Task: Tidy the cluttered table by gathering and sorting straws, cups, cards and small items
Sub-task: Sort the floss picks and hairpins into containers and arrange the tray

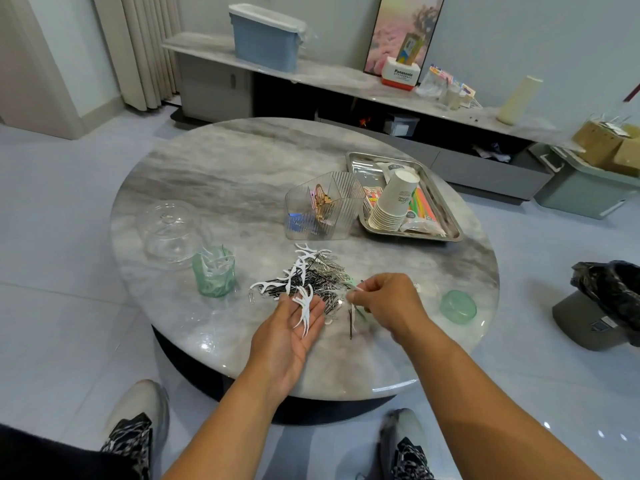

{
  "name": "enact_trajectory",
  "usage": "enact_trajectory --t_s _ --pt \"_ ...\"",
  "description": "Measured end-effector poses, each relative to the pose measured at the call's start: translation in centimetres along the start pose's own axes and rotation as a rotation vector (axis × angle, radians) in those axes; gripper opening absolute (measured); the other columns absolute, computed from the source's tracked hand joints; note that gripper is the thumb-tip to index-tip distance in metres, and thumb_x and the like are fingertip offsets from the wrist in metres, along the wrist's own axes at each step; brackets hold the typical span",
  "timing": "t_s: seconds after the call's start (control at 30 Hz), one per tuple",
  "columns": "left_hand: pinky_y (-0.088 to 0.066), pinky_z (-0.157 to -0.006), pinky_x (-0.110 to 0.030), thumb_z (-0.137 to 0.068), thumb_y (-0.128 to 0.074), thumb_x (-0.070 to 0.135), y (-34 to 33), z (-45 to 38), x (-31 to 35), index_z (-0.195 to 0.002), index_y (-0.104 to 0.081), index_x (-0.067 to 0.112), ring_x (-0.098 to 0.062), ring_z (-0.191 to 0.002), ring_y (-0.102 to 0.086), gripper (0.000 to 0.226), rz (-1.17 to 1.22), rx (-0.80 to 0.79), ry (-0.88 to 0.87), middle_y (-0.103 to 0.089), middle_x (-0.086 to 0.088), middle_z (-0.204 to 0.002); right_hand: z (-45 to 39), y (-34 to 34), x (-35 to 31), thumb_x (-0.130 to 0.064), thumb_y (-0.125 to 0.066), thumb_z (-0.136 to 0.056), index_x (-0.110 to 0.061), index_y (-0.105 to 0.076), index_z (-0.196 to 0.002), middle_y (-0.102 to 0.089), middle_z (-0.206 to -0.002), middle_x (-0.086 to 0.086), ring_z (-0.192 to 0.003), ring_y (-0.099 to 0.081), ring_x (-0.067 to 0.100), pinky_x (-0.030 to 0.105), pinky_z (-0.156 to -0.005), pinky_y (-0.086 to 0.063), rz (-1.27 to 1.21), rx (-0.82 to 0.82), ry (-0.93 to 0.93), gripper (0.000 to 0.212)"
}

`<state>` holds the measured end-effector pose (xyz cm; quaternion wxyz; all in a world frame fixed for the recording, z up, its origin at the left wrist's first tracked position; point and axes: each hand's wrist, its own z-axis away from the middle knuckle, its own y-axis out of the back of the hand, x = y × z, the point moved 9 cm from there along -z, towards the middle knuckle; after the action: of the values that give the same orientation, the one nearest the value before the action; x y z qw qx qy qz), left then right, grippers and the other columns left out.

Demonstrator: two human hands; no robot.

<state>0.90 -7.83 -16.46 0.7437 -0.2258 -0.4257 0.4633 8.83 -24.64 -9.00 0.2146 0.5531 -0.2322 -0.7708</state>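
The green jar (213, 271), already part-filled with picks, stands left of both hands, nearer the left one. The mixed pile (308, 275) of picks and clips lies just beyond the fingers. The left hand (298, 323) is palm-up and relaxed, with several picks (304, 308) lying on it, long axes running near-to-far. The right hand (384, 303) pinches one pick above the pile's right edge.

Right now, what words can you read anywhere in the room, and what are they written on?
"Panasonic": on the white and red box on the long shelf; the smaller line under it is too blurred to read.
Paper cups in the metal tray: a greenish print, too blurred to read.
Packets on the shelf: colourful print, too small to read.
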Motion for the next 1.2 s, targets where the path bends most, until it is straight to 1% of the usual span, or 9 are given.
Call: enact_trajectory --t_s 0.07,0.27,0.43,0.53,0.7,0.8,0.9,1.07,1.2 --pt "-0.061 -0.082 -0.037 -0.107 -0.046 0.034 -0.2 0.0 -0.1 -0.121 -0.058 -0.007 -0.03 -0.101 -0.074 0.045 -0.039 -0.009 0.027 -0.073 -0.023 -0.11 0.1 0.1 -1.1 -0.015 -0.089 -0.075 -0.011 -0.074 -0.074 -0.071 -0.064 0.001 -0.056 -0.058 0.01 0.02 -0.048 -0.045 -0.123 -0.063 0.026 0.016" --pt "-0.063 -0.067 -0.036 -0.107 -0.043 0.039 -0.7 0.4 -0.1 -0.121 -0.059 -0.01 -0.037 -0.096 -0.074 0.053 -0.159 -0.065 0.162 -0.071 -0.031 -0.11 1.3 -2.1 -2.4 -0.012 -0.085 -0.079 -0.012 -0.075 -0.077 -0.071 -0.066 -0.002 -0.051 -0.058 0.002 0.009 -0.045 -0.04 -0.172 -0.377 0.045 0.01" --pt "-0.062 -0.063 -0.029 -0.107 -0.048 0.016 -0.5 0.2 0.1 -0.116 -0.06 -0.011 -0.028 -0.082 -0.076 0.031 -0.248 -0.059 0.119 -0.074 -0.027 -0.102 -0.1 -0.4 -1.8 -0.01 -0.085 -0.08 0.001 -0.076 -0.088 -0.07 -0.065 0.002 -0.049 -0.06 0.002 0.01 -0.043 -0.039 -0.229 -0.232 0.014 0.016" --pt "-0.061 -0.063 -0.027 -0.104 -0.05 0.005 -0.1 0.0 0.2 -0.112 -0.064 -0.008 -0.026 -0.079 -0.076 0.021 -0.301 -0.043 0.085 -0.075 -0.024 -0.098 -0.6 0.2 -1.9 -0.014 -0.084 -0.081 -0.004 -0.078 -0.09 -0.072 -0.066 0.001 -0.053 -0.06 0.004 0.013 -0.045 -0.04 -0.272 -0.263 0.003 0.015" --pt "-0.063 -0.069 -0.032 -0.105 -0.05 0.009 -0.5 0.0 0.0 -0.113 -0.065 -0.006 -0.028 -0.084 -0.074 0.022 -0.335 -0.063 0.096 -0.075 -0.024 -0.102 -0.1 -1.4 -1.8 -0.015 -0.085 -0.08 -0.011 -0.077 -0.072 -0.069 -0.066 0.003 -0.054 -0.059 0.005 0.019 -0.05 -0.033 -0.19 -0.405 0.017 0.011" --pt "-0.063 -0.077 -0.035 -0.104 -0.054 0.019 -1.4 0.5 -0.4 -0.115 -0.066 -0.005 -0.029 -0.089 -0.073 0.029 -0.342 -0.142 0.126 -0.073 -0.024 -0.107 0.6 -3.2 -1.6 -0.013 -0.083 -0.082 -0.003 -0.078 -0.082 -0.067 -0.064 0.005 -0.055 -0.056 0.007 0.018 -0.049 -0.034 -0.151 -0.445 0.043 0.012" --pt "-0.061 -0.073 -0.027 -0.103 -0.054 0.008 -2.2 1.3 -1.0 -0.118 -0.068 -0.003 -0.021 -0.083 -0.072 0.024 -0.427 -0.234 0.148 -0.073 -0.018 -0.103 0.5 -3.9 -1.8 -0.012 -0.079 -0.086 -0.002 -0.078 -0.091 -0.071 -0.065 0.003 -0.057 -0.063 0.007 0.015 -0.05 -0.044 -0.202 -0.392 0.065 0.011" --pt "-0.062 -0.067 -0.027 -0.103 -0.047 -0.004 -1.3 0.8 -0.4 -0.11 -0.066 -0.005 -0.02 -0.071 -0.07 0.02 -0.343 -0.072 0.084 -0.074 -0.018 -0.089 0.0 -2.5 -2.7 -0.035 -0.063 -0.099 -0.012 -0.077 -0.094 -0.072 -0.081 -0.004 -0.069 -0.065 0.007 0.025 -0.066 -0.048 -0.159 -0.216 0.13 0.027" --pt "-0.063 -0.076 -0.037 -0.105 -0.047 0.002 -1.0 0.5 0.0 -0.111 -0.061 -0.008 -0.026 -0.077 -0.074 0.019 -0.152 -0.012 0.068 -0.075 -0.024 -0.096 0.5 -2.7 -2.4 -0.031 -0.057 -0.101 -0.016 -0.078 -0.109 -0.069 -0.088 -0.012 -0.077 -0.059 0.001 0.019 -0.071 -0.044 -0.175 -0.201 0.1 0.027"
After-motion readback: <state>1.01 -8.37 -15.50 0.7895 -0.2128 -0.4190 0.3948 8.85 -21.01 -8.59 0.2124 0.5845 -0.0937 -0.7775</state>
